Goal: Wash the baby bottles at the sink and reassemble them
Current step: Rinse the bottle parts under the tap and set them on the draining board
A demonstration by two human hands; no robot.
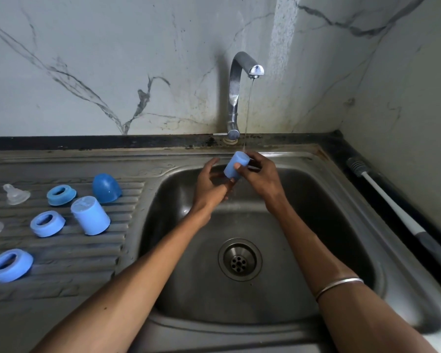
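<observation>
— What's the setting?
— Steel sink (316,189), thin tap stream (248,118). My right hand (261,178) grips the pale blue plastic bottle body (236,164) beneath it.
— Left hand (209,186)?
— Fingers loosely spread beside the bottle; contact is hard to tell.

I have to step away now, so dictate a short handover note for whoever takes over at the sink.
Right hand grips a blue bottle body under the running tap, over the sink. Left hand open beside it.
On the drainboard: another blue body, three rings, a cap, a clear teat.
Nothing reassembled yet.
</observation>
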